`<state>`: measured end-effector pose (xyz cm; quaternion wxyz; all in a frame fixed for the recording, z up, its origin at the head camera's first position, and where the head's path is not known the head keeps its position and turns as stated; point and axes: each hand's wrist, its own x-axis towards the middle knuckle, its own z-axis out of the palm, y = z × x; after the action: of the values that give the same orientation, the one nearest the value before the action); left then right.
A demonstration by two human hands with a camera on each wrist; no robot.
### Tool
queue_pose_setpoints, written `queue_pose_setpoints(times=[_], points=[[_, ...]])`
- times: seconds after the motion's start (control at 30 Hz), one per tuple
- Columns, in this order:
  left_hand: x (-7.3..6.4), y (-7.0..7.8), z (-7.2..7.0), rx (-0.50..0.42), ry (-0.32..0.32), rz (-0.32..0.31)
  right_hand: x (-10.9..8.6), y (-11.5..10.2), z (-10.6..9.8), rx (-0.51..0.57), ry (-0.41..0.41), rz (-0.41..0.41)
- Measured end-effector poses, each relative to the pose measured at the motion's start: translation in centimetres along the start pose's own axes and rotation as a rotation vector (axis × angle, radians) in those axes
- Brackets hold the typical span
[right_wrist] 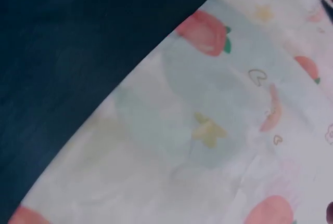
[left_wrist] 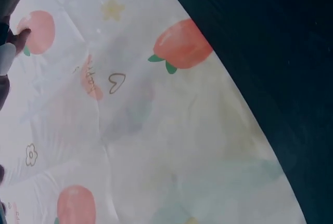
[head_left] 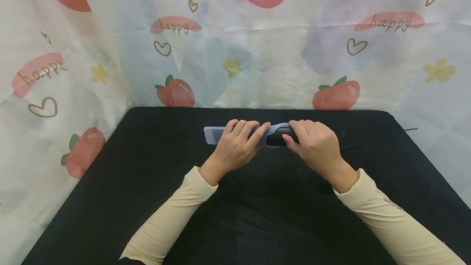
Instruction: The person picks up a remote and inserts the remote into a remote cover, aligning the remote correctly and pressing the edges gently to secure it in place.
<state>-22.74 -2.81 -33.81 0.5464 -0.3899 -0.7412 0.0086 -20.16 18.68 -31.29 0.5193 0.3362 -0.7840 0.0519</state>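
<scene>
Both hands hold up a long, flat lavender tool (head_left: 211, 135) with a black handle (head_left: 276, 137), in the middle of the head view. Its exact kind is unclear, since the fingers cover much of it. The left hand (head_left: 235, 144) grips the lavender length, leaving the squared tip sticking out on the left. Around the handle's right end the right hand (head_left: 316, 142) is curled, thumb on the near side. In the left wrist view only bits of fingers (left_wrist: 20, 39) show at the left edge. The right wrist view catches little more than dark slivers at its right edge.
A table under black cloth (head_left: 257, 216) lies below the hands. Behind it and to both sides hangs a pale curtain (head_left: 272, 64) printed with fruit, hearts, flowers and the word "happy". Cream sleeves (head_left: 169, 220) cover the forearms.
</scene>
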Motion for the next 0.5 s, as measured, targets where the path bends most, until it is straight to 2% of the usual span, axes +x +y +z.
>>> queue_pose_setpoints(times=[0.13, 0.27, 0.43, 0.5], points=[[0.0, 0.0, -0.2, -0.026, -0.079, -0.031, -0.1, 0.5, 0.2, -0.029, -0.016, -0.110], [0.2, -0.2, -0.7, -0.061, -0.181, -0.048, -0.3, 0.9, 0.2, -0.043, -0.110, -0.173], [0.4, -0.7, -1.1, -0.115, -0.286, -0.002, -0.8, 1.1, 0.2, -0.027, -0.231, -0.210], [0.5, -0.9, -1.2, -0.130, -0.306, 0.022, -0.9, 1.1, 0.3, -0.017, -0.242, -0.221]])
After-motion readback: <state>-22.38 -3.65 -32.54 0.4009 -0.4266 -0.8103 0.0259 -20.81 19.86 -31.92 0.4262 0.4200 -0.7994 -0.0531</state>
